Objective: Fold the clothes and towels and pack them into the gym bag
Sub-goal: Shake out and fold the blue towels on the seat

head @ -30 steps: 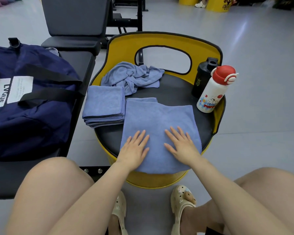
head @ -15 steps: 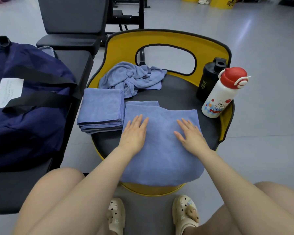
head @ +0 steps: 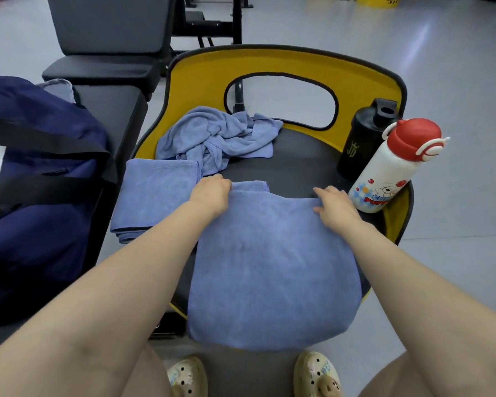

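Gripping towel [head: 269,262] corners, left hand [head: 211,191], right hand [head: 334,206]

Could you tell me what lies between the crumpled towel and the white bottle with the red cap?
In the head view, only bare black seat lies between the crumpled towel and the white bottle; the black shaker stands just behind.

Bare arms and legs; cream perforated clogs [head: 317,375] with charms.

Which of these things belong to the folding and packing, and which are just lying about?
Part of the job:
flat towel, gripped at its far corners by the left hand and right hand
folded towels
crumpled towel
gym bag

Just lying about:
black bottle
white bottle
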